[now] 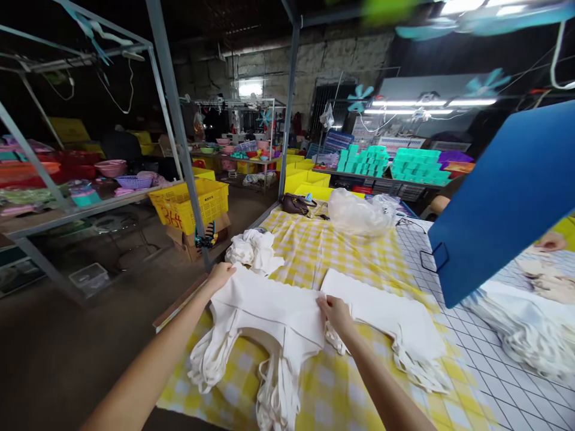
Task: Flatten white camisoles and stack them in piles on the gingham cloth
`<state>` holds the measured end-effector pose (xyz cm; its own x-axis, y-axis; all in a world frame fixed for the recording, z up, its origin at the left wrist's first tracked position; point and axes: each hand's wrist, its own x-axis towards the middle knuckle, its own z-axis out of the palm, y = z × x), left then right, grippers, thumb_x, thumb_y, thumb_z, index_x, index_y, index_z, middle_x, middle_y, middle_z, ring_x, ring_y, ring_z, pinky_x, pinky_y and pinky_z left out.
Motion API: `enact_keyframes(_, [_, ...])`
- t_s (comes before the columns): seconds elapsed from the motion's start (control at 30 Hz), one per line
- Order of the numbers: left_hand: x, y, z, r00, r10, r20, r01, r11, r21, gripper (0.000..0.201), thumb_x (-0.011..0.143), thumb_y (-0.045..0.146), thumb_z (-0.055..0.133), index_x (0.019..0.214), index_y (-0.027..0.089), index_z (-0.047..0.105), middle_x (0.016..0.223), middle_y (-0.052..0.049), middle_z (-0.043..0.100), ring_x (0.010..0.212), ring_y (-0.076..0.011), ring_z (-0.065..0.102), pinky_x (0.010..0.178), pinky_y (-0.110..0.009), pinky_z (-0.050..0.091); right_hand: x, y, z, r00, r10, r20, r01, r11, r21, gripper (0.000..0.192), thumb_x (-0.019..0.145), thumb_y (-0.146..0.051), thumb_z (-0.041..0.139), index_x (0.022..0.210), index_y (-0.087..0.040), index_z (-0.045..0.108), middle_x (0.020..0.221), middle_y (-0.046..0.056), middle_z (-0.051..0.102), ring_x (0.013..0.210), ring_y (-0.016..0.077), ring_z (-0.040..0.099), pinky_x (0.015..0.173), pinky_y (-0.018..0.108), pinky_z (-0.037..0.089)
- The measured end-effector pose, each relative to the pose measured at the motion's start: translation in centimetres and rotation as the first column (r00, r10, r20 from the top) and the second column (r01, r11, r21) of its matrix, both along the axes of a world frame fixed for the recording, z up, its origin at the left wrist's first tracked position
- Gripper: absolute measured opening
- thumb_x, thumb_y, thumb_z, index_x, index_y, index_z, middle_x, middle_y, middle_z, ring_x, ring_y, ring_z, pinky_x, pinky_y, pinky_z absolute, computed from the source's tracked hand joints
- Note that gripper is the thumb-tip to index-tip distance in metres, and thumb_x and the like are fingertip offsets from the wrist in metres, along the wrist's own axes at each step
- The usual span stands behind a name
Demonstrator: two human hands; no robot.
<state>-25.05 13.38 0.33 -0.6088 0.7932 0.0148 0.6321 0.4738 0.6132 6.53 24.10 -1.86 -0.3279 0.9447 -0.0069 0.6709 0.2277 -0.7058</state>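
A yellow slatted crate (191, 206) stands left of my surface (449, 383); I can't tell its contents. The stack of white fabric pieces (269, 308), soft with scalloped edges, lies on yellow checked cloth (323, 251). My left hand (220, 276) rests flat on its far-left corner, fingers loosely spread. My right hand (335, 312) pinches its right edge, beside a second white stack (386, 314).

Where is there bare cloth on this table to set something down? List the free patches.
Free: yellow checked cloth between the crumpled white pile, the plastic bag and the right white stack. Also the near edge below that stack. Crowded: the left white stack, under the left hand and right hand.
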Motion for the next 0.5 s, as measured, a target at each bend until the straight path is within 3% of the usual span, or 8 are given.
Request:
enact_keyframes(0.13, [0.3, 0.4, -0.5, 0.992, 0.036, -0.119, -0.050, 0.993, -0.111, 0.026, 0.080, 0.031, 0.046, 0.065, 0.016, 0.060, 0.071, -0.009, 0.064, 0.074, -0.0217, 0.059, 0.057, -0.025, 0.033, -0.5, 0.4, -0.5, 0.991, -0.041, 0.127, 0.038, 0.999, 0.027, 0.028, 0.080, -0.030, 0.043, 0.054, -0.020, 0.048, 0.055, 0.005, 0.059, 0.060, 0.0177, 0.054, 0.055, 0.025, 0.029])
enact_keyframes(0.23, [0.9, 0.5, -0.8, 0.978, 0.052, -0.203, -0.087, 0.982, -0.168, 0.028, 0.083, 0.035, 0.042, 0.084, 0.018, 0.065, 0.090, -0.014, 0.066, 0.087, -0.0260, 0.060, 0.063, -0.028, 0.038, -1.0, 0.0, -1.0, 0.978, -0.061, 0.200, 0.056, 0.998, 0.032, 0.024, 0.083, -0.030, 0.040, 0.070, -0.019, 0.056, 0.072, 0.010, 0.065, 0.069, 0.0196, 0.057, 0.057, 0.026, 0.029])
enact_keyframes(0.37, [1.5, 0.1, -0.7, 0.932, -0.012, -0.363, -0.091, 0.960, -0.265, 0.033, 0.086, 0.039, 0.038, 0.100, 0.022, 0.062, 0.094, -0.013, 0.067, 0.088, -0.0266, 0.062, 0.068, -0.031, 0.042, -1.4, -0.9, -1.1, 0.926, -0.063, 0.372, 0.040, 0.997, 0.069, 0.026, 0.088, -0.032, 0.035, 0.089, -0.018, 0.056, 0.083, 0.011, 0.066, 0.076, 0.0209, 0.060, 0.059, 0.027, 0.031])
enact_keyframes(0.5, [1.7, -0.1, -0.6, 0.905, -0.042, -0.424, -0.096, 0.950, -0.298, 0.032, 0.087, 0.040, 0.038, 0.104, 0.022, 0.059, 0.091, -0.013, 0.068, 0.086, -0.0260, 0.063, 0.067, -0.031, 0.043, -1.7, -1.4, -0.9, 0.911, -0.050, 0.410, 0.019, 0.997, 0.078, 0.025, 0.090, -0.032, 0.033, 0.099, -0.019, 0.052, 0.086, 0.009, 0.067, 0.079, 0.0216, 0.061, 0.060, 0.027, 0.031])
